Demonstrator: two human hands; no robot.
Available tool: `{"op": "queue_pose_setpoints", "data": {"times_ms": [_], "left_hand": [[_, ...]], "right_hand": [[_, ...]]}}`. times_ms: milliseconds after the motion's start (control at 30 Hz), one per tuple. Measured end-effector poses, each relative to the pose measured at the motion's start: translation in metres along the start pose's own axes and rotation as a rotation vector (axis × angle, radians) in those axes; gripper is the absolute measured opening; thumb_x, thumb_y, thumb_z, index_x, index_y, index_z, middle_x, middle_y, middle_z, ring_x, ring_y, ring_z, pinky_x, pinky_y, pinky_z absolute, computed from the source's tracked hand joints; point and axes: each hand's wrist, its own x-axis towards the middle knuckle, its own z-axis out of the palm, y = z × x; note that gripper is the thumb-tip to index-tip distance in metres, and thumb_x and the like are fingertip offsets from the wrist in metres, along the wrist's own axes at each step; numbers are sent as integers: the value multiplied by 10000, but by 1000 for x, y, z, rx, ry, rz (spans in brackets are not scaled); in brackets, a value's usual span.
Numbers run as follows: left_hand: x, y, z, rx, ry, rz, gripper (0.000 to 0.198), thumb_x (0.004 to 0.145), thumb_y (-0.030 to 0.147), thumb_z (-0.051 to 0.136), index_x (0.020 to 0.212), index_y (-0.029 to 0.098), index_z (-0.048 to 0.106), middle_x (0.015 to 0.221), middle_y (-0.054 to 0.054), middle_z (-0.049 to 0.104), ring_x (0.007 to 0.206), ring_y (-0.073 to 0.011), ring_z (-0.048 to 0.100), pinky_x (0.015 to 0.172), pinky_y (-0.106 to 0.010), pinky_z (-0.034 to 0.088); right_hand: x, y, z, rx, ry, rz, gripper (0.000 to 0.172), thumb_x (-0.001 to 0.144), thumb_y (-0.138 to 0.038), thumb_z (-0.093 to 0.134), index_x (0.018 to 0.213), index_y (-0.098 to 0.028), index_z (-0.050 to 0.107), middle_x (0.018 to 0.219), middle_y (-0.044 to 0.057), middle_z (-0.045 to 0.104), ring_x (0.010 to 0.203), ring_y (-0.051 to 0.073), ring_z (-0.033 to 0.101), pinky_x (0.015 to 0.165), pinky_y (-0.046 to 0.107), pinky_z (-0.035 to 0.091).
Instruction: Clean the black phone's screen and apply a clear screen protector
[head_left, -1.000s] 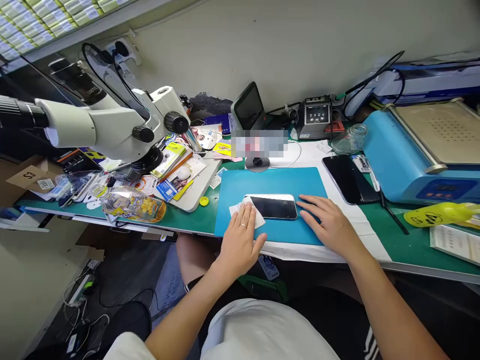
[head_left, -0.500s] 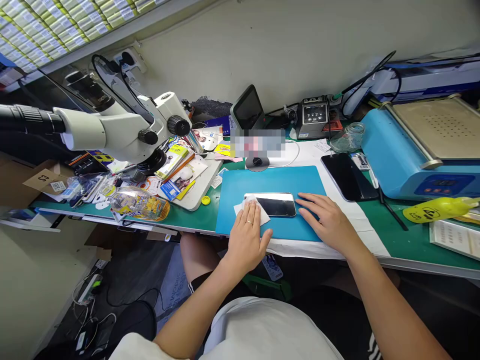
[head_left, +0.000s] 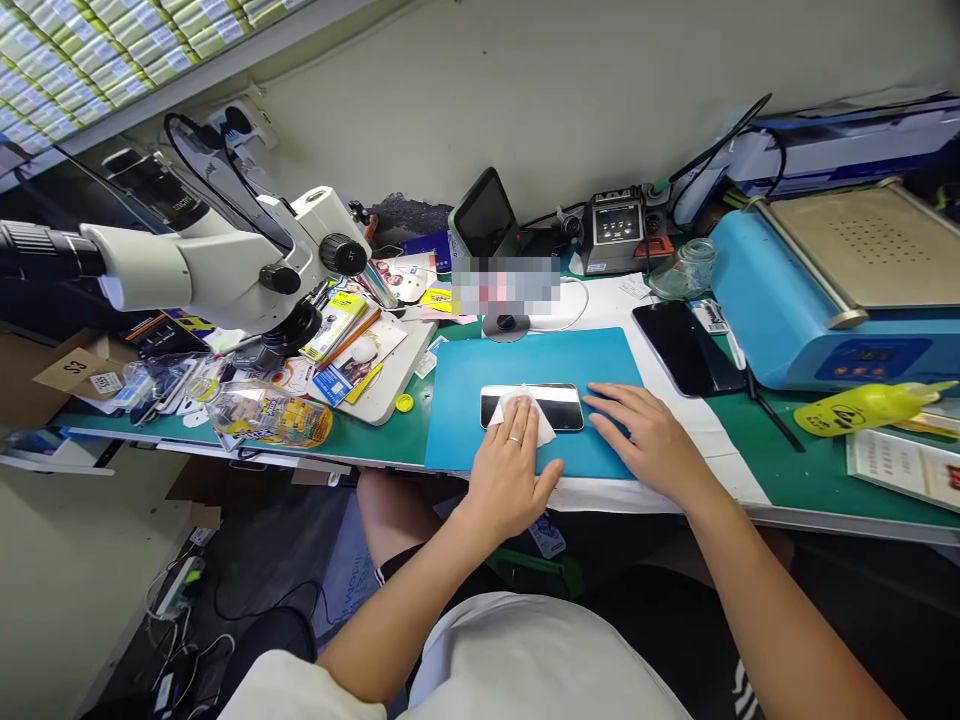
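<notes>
A smartphone (head_left: 564, 408) with a glossy black screen lies flat on a blue mat (head_left: 465, 360). My left hand (head_left: 511, 470), a ring on one finger, presses a folded white wipe (head_left: 541, 422) onto the phone's screen with its fingers laid close together. The wipe covers the middle of the screen and hangs over the near edge. My right hand (head_left: 645, 440) rests on the mat at the phone's right end, open, fingers apart, fingertips close to that end; whether they touch it I cannot tell.
A microscope (head_left: 217, 270) and a plastic bottle (head_left: 262, 410) stand or lie to the left. On the right are a dark phone (head_left: 686, 350), a glass jar (head_left: 694, 265), a yellow bottle (head_left: 855, 410) and a blue heating plate machine (head_left: 795, 330). A soldering station (head_left: 615, 235) stands behind.
My left hand has slid the wipe to the right along the screen, uncovering the phone's left end. My right hand keeps its place by the phone. The whole view has shifted slightly.
</notes>
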Motion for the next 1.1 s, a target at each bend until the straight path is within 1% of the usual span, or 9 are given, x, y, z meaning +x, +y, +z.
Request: {"op": "queue_pose_setpoints", "data": {"times_ms": [100, 267, 333, 533, 733, 867, 933, 1000, 1100], "left_hand": [[1, 3, 2, 5, -2, 20, 730, 1112, 529, 353, 1642, 28, 326, 1737, -195, 281, 1632, -332, 255, 1287, -506, 336], [46, 10, 5, 24, 8, 98, 731, 1114, 537, 368, 1604, -5, 387, 1709, -212, 355, 1613, -327, 314, 1308, -472, 294], [55, 16, 8, 18, 22, 121, 712, 1119, 524, 367, 1597, -1, 404, 1696, -212, 383, 1605, -323, 334, 1304, -467, 304], [39, 18, 12, -27, 64, 186, 600, 1133, 436, 362, 1585, 51, 443, 1681, -179, 429, 1594, -299, 364, 1282, -474, 358], [40, -12, -2, -164, 86, 283, 364, 1078, 182, 453, 1384, 151, 649, 1524, -100, 637, 1462, -238, 549, 1226, -408, 451], [34, -43, -9, -199, 131, 198, 335, 997, 46, 473, 1080, 227, 742, 1232, -45, 783, 1207, -215, 706, 1038, -367, 585], [28, -63, -14, -202, 161, 140, 328, 959, 10, 493, 1008, 230, 732, 1135, -41, 793, 1115, -214, 723, 968, -354, 602], [22, -83, -19, -199, 194, 79, 317, 947, 1, 501, 981, 230, 718, 1104, -46, 786, 1083, -222, 716, 956, -367, 597], [13, -110, -25, -196, 234, 0, 304, 960, 16, 485, 962, 225, 705, 1087, -67, 770, 1070, -244, 702, 967, -408, 577]], "right_hand": [[0, 1, 0, 5, 4, -6, 384, 1068, -412, 486, 1295, -247, 748, 1372, 113, 736, 1276, 333, 656, 1090, 564, 531], [1, 2, 1, 8, 15, -13, 377, 1064, -409, 488, 1259, -239, 762, 1355, 122, 743, 1257, 330, 669, 1083, 575, 540], [1, 2, 1, 12, 15, -10, 372, 1063, -402, 486, 1252, -245, 765, 1358, 120, 742, 1257, 331, 672, 1077, 584, 545], [2, 0, 0, 2, 12, -4, 374, 1061, -398, 487, 1266, -251, 762, 1351, 117, 748, 1252, 334, 678, 1064, 599, 555], [4, -5, -4, -10, 39, -32, 333, 1053, -378, 516, 1204, -239, 778, 1300, 121, 769, 1213, 336, 703, 1039, 573, 577], [7, -26, -24, 10, 290, -50, 269, 1033, -280, 551, 1186, -280, 773, 1196, 99, 795, 1124, 316, 735, 1007, 546, 590], [14, -40, -34, -11, 344, -84, 263, 1023, -254, 575, 1204, -304, 758, 1179, 77, 798, 1106, 304, 737, 1005, 532, 587], [25, -55, -37, 3, 265, -101, 265, 1030, -268, 571, 1225, -306, 746, 1215, 71, 786, 1135, 300, 725, 1023, 519, 579], [46, -73, -21, 23, 9, -124, 316, 1058, -341, 527, 1308, -294, 715, 1312, 89, 750, 1191, 306, 698, 1023, 515, 581]]}}
